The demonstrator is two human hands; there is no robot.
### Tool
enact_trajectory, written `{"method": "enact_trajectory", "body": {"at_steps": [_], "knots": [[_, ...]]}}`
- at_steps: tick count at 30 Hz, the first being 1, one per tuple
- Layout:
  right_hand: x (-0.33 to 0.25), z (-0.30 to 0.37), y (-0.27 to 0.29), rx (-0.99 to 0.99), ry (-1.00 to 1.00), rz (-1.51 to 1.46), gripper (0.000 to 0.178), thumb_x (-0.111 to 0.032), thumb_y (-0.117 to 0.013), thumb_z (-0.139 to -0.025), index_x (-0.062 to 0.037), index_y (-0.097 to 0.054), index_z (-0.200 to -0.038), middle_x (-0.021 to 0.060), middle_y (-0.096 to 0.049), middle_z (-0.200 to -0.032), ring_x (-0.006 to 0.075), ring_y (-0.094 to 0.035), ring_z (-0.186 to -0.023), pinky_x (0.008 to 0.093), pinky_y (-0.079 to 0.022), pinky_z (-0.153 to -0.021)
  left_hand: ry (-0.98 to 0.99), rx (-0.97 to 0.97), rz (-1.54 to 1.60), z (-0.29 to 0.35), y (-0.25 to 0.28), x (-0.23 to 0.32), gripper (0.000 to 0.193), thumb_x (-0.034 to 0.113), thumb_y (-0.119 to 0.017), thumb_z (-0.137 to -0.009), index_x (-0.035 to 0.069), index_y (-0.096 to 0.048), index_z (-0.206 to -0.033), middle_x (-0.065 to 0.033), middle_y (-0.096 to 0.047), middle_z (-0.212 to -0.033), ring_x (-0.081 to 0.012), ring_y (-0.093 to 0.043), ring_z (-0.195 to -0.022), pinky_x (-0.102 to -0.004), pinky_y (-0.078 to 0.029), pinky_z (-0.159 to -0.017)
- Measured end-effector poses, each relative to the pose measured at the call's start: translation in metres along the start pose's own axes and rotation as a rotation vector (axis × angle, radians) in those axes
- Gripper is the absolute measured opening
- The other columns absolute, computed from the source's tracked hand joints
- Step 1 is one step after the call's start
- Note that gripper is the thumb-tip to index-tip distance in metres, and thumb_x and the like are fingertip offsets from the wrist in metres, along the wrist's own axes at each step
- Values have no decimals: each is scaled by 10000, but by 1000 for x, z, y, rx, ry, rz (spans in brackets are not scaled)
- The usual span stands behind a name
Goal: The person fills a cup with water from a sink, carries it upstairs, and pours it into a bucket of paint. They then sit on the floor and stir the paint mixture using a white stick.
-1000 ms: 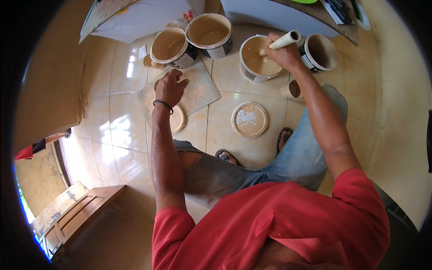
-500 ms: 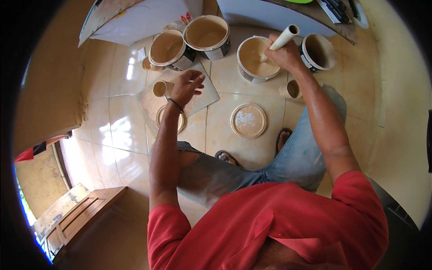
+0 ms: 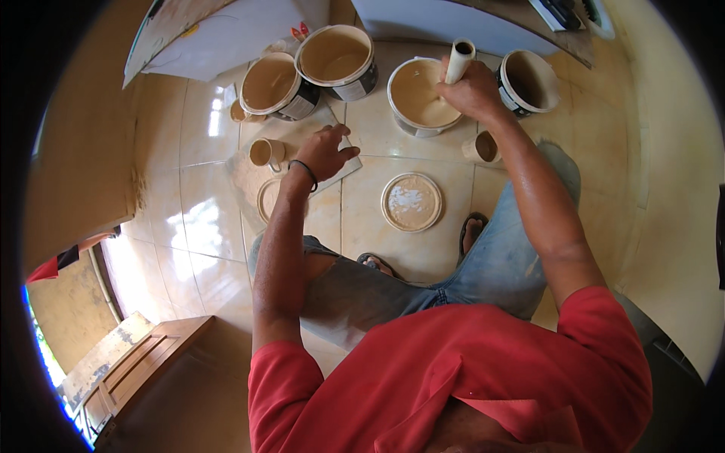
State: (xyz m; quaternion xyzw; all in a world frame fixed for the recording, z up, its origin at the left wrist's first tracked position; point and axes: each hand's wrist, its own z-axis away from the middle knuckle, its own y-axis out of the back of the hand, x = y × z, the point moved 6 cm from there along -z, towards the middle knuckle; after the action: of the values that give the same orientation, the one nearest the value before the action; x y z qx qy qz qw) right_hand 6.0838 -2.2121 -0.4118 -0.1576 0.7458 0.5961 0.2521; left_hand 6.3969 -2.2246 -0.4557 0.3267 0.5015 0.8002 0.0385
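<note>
My right hand (image 3: 477,92) is wrapped round a white tube (image 3: 458,66) with a hollow upper end. The tube leans over a white bucket (image 3: 400,115) of beige liquid (image 3: 420,94); its lower end is hidden by the hand and the liquid. My left hand (image 3: 328,155), fingers bent and apart, hovers with nothing in it above a flat square tile (image 3: 332,177). Close to its wrist stands a mug (image 3: 261,153) smeared with beige. A round lid (image 3: 269,198) lies partly behind the left forearm.
Two more buckets (image 3: 299,104) (image 3: 356,90) with beige residue stand at the far left. Another bucket (image 3: 521,106) is right of my right hand, with a small cup (image 3: 473,147) nearer me. A powder-dusted lid (image 3: 411,202) lies between my feet. White cabinets (image 3: 423,30) bound the far side.
The tube's upper end has swung left and stands more upright as my right hand moves round in the bucket. My left hand has shifted slightly right and lower. The view has moved a little.
</note>
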Motion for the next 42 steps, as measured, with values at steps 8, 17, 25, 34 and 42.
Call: {"method": "enact_trajectory", "body": {"at_steps": [8,17,25,34,42], "knots": [[-7,0,-12,-122,-26,-461,144,-166,-756,-730,-62,-699,-812,91,-712,-766,258,-699,-720,400,-550,-719,11,-30,-136,7,3,-11,495,336,-769,-875,50,-636,-1256,-219,-675,-1187,-409,-650,-1102,-478,-511,-965],[-9,-4,-10,-179,-80,-357,153,-157,-754,-732,-40,-673,-788,67,-685,-701,205,-649,-636,336,-550,-672,3,-9,-121,18,9,-22,466,330,-753,-882,87,-639,-1263,-218,-677,-1158,-413,-657,-1089,-490,-521,-941],[-18,-9,-11,-47,110,-277,167,-163,-747,-735,-33,-666,-799,72,-687,-712,196,-654,-659,355,-549,-692,34,-57,-150,20,13,-22,478,292,-763,-890,51,-624,-1279,-180,-688,-1209,-348,-670,-1134,-457,-526,-974],[-20,-3,-18,-181,-150,-650,111,-85,-718,-801,-36,-619,-804,-6,-594,-673,67,-571,-656,273,-466,-595,-2,-19,-107,22,10,-28,471,324,-748,-886,60,-632,-1258,-211,-685,-1137,-404,-659,-1081,-481,-519,-934],[-12,-4,-5,-44,37,-78,208,-230,-741,-747,-71,-622,-805,123,-670,-718,319,-680,-695,426,-530,-679,-13,-61,-149,26,8,-21,495,326,-730,-911,50,-614,-1306,-210,-679,-1206,-387,-647,-1135,-462,-502,-991]]}}
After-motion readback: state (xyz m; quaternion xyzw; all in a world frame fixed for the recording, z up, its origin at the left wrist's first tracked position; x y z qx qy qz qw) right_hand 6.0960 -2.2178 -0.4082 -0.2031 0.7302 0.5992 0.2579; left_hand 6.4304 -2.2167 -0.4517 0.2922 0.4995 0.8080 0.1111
